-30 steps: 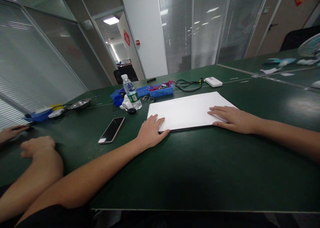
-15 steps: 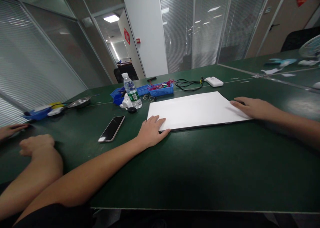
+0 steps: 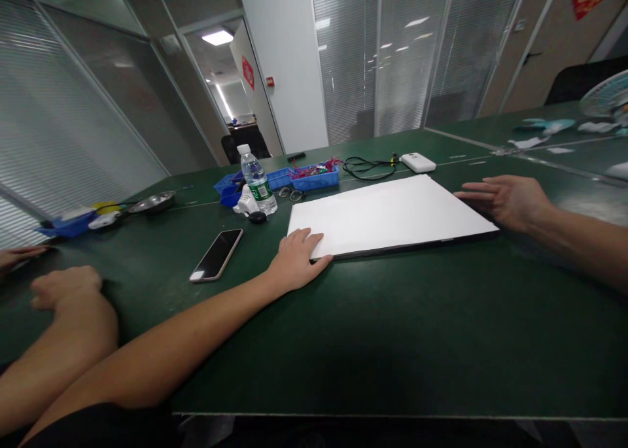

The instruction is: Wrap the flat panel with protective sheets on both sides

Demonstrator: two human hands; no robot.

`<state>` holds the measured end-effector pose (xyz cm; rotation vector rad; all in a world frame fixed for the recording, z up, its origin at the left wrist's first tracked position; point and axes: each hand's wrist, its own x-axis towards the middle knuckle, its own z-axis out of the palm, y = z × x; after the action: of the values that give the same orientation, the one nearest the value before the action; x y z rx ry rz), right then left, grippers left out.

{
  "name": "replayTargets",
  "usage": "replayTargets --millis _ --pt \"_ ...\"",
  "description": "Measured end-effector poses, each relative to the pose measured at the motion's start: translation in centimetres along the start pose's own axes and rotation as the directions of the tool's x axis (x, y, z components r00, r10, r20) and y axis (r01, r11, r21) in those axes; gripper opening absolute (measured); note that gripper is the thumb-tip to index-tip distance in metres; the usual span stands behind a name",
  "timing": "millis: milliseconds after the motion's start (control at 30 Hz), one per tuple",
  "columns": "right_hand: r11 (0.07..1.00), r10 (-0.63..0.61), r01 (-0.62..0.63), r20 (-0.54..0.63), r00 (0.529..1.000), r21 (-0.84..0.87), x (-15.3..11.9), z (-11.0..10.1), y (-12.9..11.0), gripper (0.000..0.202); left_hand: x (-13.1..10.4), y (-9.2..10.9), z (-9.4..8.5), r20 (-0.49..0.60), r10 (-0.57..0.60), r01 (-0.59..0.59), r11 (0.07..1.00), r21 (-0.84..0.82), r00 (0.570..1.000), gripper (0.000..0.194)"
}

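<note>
A flat white rectangular panel (image 3: 387,216) with a dark edge lies on the green table (image 3: 392,337); it looks like a board or a stack of paper on a dark base, I cannot tell which. My left hand (image 3: 298,258) rests on its near left corner, fingers spread over the white top and thumb along the front edge. Just off the right edge of the panel, my right hand (image 3: 510,201) is raised with fingers stretched out and palm partly turned up. Nothing is in it.
Left of the panel lies a phone (image 3: 216,255). Behind it stand a water bottle (image 3: 258,180) and blue trays (image 3: 314,181) with small parts. A black cable (image 3: 367,168) and a white box (image 3: 418,162) lie farther back. Another person's arm (image 3: 69,324) rests at the left.
My right hand has come off the panel's right edge, moved a little to the right and turned its palm upward. The left hand stays in place on the panel.
</note>
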<state>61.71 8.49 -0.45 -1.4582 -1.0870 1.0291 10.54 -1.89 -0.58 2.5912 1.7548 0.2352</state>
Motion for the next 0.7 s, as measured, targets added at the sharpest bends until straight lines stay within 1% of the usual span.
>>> replayTargets --millis 33,100,200,300,367,500,600,700 --pt "0.999 0.008 -0.008 0.000 1.000 0.046 -0.2 0.0 -0.1 0.043 0.0 0.0 0.0 -0.004 0.002 -0.002 1.000 -0.007 1.000 0.073" --pt "0.993 -0.018 0.019 -0.007 1.000 0.119 -0.6 0.1 -0.3 0.048 0.0 -0.2 0.1 -0.016 0.003 -0.003 1.000 -0.019 1.000 0.074" --pt "0.975 -0.113 0.116 -0.024 0.993 0.189 -1.2 0.5 -0.3 0.061 0.0 -0.4 0.4 -0.034 0.006 -0.007 1.000 -0.027 0.999 0.074" --pt "0.955 -0.222 0.225 -0.039 0.974 0.194 -2.0 1.1 -0.5 0.080 0.0 -0.6 0.5 -0.050 0.014 -0.016 0.999 -0.031 0.999 0.073" --pt "0.949 -0.265 0.266 -0.026 0.964 0.173 -2.7 1.6 -0.6 0.086 0.0 -0.7 0.6 -0.050 0.021 -0.023 0.999 -0.032 0.999 0.078" --pt "0.955 -0.285 0.284 -0.001 0.959 0.092 -3.7 2.4 -0.6 0.082 0.2 -0.9 0.5 -0.010 0.021 -0.021 1.000 -0.017 1.000 0.093" --pt "0.956 -0.294 0.294 0.010 0.956 -0.004 -3.7 2.5 -0.3 0.083 0.2 -0.8 0.4 -0.005 0.022 -0.022 1.000 -0.001 1.000 0.090" --pt "0.937 -0.315 0.315 0.022 0.949 -0.153 -3.3 2.3 0.0 0.089 0.1 -0.4 0.2 -0.021 0.014 -0.013 1.000 0.024 1.000 0.082"
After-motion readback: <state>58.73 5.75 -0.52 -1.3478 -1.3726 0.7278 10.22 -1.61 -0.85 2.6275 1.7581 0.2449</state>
